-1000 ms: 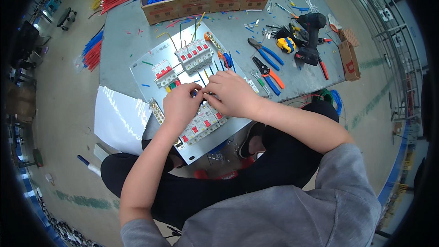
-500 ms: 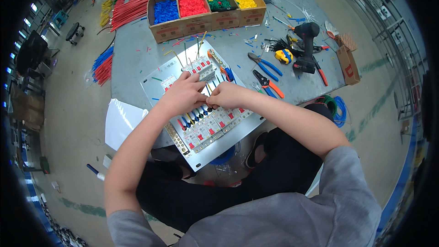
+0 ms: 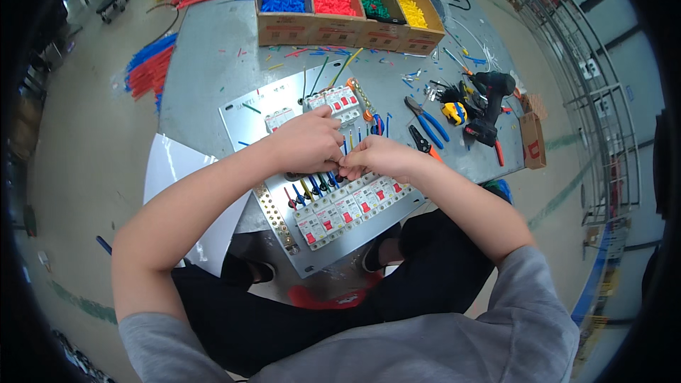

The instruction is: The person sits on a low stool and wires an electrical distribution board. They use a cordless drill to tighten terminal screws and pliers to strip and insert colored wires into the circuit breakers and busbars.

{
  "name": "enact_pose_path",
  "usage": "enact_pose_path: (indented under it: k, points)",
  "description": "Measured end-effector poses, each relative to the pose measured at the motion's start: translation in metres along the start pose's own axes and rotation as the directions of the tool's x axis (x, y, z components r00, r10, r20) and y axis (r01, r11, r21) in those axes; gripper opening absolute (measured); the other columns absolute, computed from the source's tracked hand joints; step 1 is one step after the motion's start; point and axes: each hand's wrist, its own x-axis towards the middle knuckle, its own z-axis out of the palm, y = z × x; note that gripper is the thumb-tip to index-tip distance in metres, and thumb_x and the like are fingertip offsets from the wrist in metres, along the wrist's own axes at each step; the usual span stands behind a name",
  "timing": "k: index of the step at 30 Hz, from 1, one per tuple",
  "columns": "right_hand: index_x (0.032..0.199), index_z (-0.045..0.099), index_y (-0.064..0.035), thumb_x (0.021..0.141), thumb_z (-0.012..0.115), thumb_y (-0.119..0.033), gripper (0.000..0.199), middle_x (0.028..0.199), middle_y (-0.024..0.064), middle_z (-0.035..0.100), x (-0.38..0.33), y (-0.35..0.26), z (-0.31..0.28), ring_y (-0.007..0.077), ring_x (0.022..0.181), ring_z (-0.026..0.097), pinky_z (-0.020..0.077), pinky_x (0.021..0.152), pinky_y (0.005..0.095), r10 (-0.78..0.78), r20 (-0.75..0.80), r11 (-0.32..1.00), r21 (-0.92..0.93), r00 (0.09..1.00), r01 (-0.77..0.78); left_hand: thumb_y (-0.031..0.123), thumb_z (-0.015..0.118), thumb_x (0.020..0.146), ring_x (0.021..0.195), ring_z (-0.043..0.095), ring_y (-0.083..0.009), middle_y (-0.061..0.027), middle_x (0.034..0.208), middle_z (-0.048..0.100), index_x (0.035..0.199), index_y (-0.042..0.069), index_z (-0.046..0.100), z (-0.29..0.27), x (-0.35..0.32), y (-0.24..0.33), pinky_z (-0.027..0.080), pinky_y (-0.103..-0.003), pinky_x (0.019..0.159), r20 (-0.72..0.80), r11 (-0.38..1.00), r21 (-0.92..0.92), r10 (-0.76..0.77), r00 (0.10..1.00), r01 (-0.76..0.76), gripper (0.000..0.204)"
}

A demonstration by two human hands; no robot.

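A white metal panel [image 3: 243,111] lies tilted at the near edge of the table, with circuit breakers [image 3: 347,208] along its near side. Beside them runs a row of short upright wires [image 3: 314,186] in several colours. Over that row, my left hand [image 3: 310,143] has its fingers bent and its tips pressed in close to the right. My right hand [image 3: 378,157] pinches at the same spot, fingertips meeting the left ones. What lies between the fingertips is too small and covered to make out. More breakers [image 3: 339,103] sit on the far side, with loose green and yellow wires rising behind them.
A divided cardboard box [image 3: 291,30] of blue, red, green and yellow sleeves stands at the back. To the right lie blue-handled pliers [image 3: 429,125], a wire stripper [image 3: 423,143], a yellow tape measure [image 3: 454,113] and a black power drill [image 3: 491,103]. A white sheet [image 3: 177,170] hangs near the left edge.
The whole view has shifted, so the panel and box appear farther right. Both hands stay together over the wire row, with their fingertips still closed in.
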Motion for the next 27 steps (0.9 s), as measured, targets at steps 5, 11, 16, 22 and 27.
enact_pose_path:
  k: [5,11,16,22,27]
  points:
    - [0.112,0.083,0.0078,0.1,0.082,-0.018,0.028,0.105,0.0138,0.084,-0.011,-0.01,-0.002,0.0166,0.095,0.078,0.0599,0.093,0.0313,0.005,0.03,0.992,-0.13,1.0,-0.001,0.032,0.084,0.084,0.104,0.06,-0.0203,0.006,0.084,0.073,0.079,0.022,0.086,0.005,0.002,-0.001,0.041,-0.047,0.105,0.015,1.0,0.029,0.002,1.0,-0.003,0.011]
    - [0.106,0.085,0.0027,0.1,0.081,-0.014,0.018,0.095,0.0089,0.084,-0.014,-0.015,0.01,0.0131,0.087,0.074,0.0583,0.086,0.0316,-0.043,-0.043,0.836,-0.548,0.998,0.012,0.031,0.084,0.087,0.112,0.058,-0.0221,0.0044,0.092,0.075,0.083,0.022,0.088,0.004,-0.003,0.004,0.038,-0.053,0.106,0.039,0.997,0.069,-0.04,0.998,0.037,0.011]
    - [0.105,0.084,0.002,0.104,0.076,-0.018,0.021,0.093,0.0068,0.081,-0.016,-0.009,0.02,0.0136,0.086,0.071,0.0558,0.082,0.0328,-0.102,-0.06,0.769,-0.639,0.993,0.04,0.03,0.084,0.087,0.112,0.059,-0.0218,0.0047,0.095,0.075,0.082,0.022,0.087,0.003,-0.005,0.003,0.037,-0.053,0.108,0.02,0.997,0.072,-0.027,0.999,0.025,0.01]
    - [0.111,0.08,-0.0004,0.107,0.072,-0.021,0.023,0.11,0.0077,0.081,-0.004,0.004,0.001,0.0166,0.102,0.073,0.0527,0.102,0.0325,0.023,-0.029,1.0,0.006,0.999,-0.023,0.028,0.084,0.086,0.108,0.061,-0.0198,0.0057,0.091,0.074,0.084,0.021,0.085,0.007,-0.004,0.004,0.038,-0.05,0.111,-0.077,0.999,0.023,-0.034,0.996,0.036,0.008]
    - [0.113,0.08,0.0003,0.109,0.073,-0.023,0.025,0.107,0.0084,0.082,-0.005,-0.005,0.001,0.0162,0.101,0.074,0.0546,0.1,0.0319,0.045,-0.033,0.998,-0.04,0.998,-0.046,0.028,0.083,0.085,0.106,0.062,-0.0206,0.0052,0.088,0.075,0.084,0.021,0.086,0.011,-0.003,0.003,0.039,-0.048,0.11,-0.054,0.995,0.076,-0.054,0.997,0.058,0.008]
